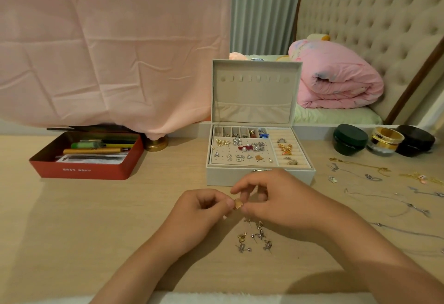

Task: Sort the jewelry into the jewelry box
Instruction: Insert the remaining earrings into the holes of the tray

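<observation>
While our left hand (204,205) and right hand (271,198) both pinch one small gold earring (238,204), the open jewelry box (223,177) stands just beyond them.

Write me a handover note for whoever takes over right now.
Both the left hand and the right hand pinch one small gold earring above the table, in front of the jewelry box.
The jewelry box is open, lid upright; some earrings and rings already sit in it.
Left to sort: loose earrings on the table near the hands, necklaces spread out at the right.
</observation>
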